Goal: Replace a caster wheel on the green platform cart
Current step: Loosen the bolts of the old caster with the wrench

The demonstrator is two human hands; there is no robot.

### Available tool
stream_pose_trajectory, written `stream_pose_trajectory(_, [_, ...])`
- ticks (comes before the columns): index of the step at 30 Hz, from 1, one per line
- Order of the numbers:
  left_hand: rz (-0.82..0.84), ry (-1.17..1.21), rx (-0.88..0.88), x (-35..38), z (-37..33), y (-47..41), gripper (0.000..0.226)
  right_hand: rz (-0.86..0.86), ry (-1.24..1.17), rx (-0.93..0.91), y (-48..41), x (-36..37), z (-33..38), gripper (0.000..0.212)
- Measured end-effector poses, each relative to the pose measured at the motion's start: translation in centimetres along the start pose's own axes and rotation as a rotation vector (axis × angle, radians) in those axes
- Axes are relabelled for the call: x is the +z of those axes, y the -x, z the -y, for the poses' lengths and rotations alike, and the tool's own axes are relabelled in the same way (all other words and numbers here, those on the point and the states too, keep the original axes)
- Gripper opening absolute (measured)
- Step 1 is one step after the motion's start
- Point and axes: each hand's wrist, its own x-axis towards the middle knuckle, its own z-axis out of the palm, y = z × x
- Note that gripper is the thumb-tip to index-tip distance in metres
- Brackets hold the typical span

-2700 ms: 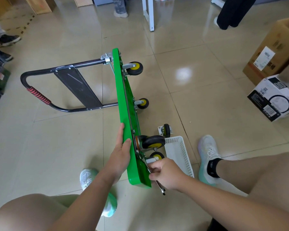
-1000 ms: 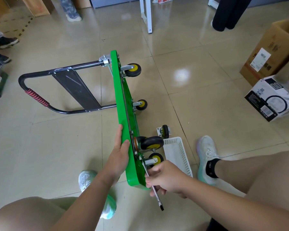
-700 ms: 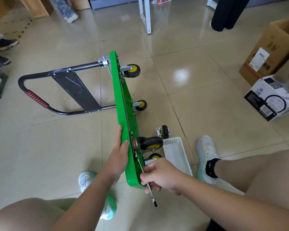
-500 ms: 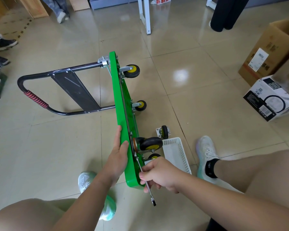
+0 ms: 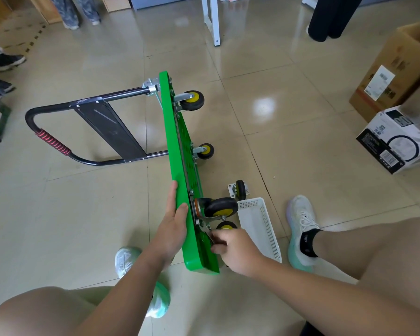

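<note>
The green platform cart stands on its long edge on the floor, its black handle folded out to the left. My left hand grips the cart's upper edge near its near end. My right hand holds a metal wrench, whose head sits at the mounting plate of the near upper caster wheel. Most of the wrench is hidden by my fingers. Another caster shows just below. A loose caster wheel lies on the floor beside the cart.
A white plastic basket lies on the floor between the cart and my right foot. Two more casters sit at the cart's far end. Cardboard boxes stand at the right. Other people's feet and a white table leg are at the back.
My right hand has swung the wrench handle up toward the cart, so its lower end no longer sticks out below my fist. My left hand stays on the cart edge.
</note>
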Motion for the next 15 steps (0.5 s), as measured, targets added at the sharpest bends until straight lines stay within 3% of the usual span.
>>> stream_pose_trajectory(10, [0.007, 0.012, -0.007, 0.1, -0.5, 0.3, 0.062, 0.083, 0.066, 0.012, 1.2, -3.0, 0.9, 0.013])
stream_pose_trajectory(14, [0.007, -0.004, 0.003, 0.0, -0.3, 0.3, 0.057, 0.137, 0.284, 0.035, 0.6, -6.3, 1.6, 0.007])
stream_pose_trajectory(15, [0.012, 0.001, 0.001, 0.0, -0.2, 0.2, 0.057, 0.139, 0.362, 0.054, 0.4, -7.4, 1.4, 0.015])
